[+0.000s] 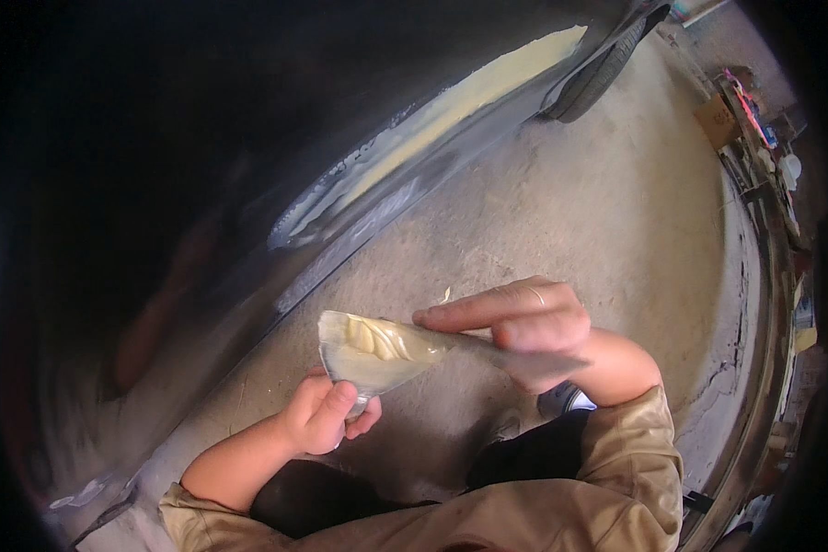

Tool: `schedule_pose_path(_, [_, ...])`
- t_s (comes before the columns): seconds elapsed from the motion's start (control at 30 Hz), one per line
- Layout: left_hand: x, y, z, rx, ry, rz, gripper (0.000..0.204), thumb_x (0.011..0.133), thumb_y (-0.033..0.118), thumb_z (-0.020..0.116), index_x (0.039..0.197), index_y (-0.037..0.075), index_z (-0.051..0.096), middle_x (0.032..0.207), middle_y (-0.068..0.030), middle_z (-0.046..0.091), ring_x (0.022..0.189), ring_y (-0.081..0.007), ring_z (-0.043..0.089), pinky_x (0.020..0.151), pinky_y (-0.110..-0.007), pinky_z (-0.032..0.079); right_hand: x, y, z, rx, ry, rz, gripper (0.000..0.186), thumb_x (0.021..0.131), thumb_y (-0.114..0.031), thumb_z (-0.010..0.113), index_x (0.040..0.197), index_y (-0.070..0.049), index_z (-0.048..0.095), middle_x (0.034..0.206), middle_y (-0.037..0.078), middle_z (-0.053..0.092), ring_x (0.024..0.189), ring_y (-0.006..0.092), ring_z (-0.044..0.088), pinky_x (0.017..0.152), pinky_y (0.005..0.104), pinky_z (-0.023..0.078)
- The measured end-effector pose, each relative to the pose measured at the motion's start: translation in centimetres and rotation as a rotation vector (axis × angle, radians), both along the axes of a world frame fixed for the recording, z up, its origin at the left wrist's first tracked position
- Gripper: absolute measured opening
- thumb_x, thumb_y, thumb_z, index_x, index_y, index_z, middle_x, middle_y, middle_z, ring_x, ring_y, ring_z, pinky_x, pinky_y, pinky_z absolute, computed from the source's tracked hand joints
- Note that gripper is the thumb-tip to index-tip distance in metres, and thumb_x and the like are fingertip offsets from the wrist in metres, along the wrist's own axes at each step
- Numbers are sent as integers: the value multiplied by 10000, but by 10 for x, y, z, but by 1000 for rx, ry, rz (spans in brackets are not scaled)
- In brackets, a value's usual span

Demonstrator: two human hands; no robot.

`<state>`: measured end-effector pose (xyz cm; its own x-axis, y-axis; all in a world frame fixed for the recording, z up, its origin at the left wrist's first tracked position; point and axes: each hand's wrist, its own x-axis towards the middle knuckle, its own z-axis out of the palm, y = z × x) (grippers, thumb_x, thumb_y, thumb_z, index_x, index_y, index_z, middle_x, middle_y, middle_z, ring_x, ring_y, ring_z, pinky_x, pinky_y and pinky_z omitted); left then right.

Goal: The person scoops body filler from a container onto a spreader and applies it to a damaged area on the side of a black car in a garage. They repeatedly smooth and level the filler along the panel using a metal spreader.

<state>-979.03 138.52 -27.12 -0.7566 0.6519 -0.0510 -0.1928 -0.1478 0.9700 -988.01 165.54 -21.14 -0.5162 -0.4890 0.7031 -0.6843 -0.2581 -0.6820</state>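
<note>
My left hand (320, 414) is closed round the handle of a putty knife (363, 370), whose wide blade faces up. A thick, glossy dollop of cream body filler (382, 340) lies on that blade. From the right, my right hand (535, 317) grips a thin grey spreader (492, 348), fingers stretched along it and thumb folded in. The spreader's tip meets the filler at the blade's right side. Beyond both hands, a dark car body panel (202, 110) carries a long smeared band of cream filler (460, 106) along its lower part.
A black tyre (607, 69) stands past the band's far end. Bare concrete floor (561, 202) lies below my hands. Beside my right forearm is a can (566, 400), partly hidden. Along the right edge runs a cluttered ledge with a cardboard box (716, 121) and several small items.
</note>
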Motion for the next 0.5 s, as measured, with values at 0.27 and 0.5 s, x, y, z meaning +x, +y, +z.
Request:
schedule_pose_path(0.27, [8, 9, 4, -21, 79, 92, 559, 1072, 449, 305, 906, -15, 569, 657, -61, 560, 521, -113, 489, 476, -257, 392, -2, 32, 9, 521, 172, -32, 451, 801, 33, 651, 1249, -23, 654, 1164, 213, 682, 888, 301, 729, 706, 355, 612])
schedule_pose_path(0.5, [13, 38, 11, 155, -127, 343, 594, 1036, 546, 357, 836, 7, 509, 677, -92, 546, 542, -143, 501, 476, -277, 394, 3, 23, -7, 418, 417, -690, 567, 683, 50, 649, 1247, -4, 639, 1092, 159, 695, 858, 294, 687, 686, 360, 560])
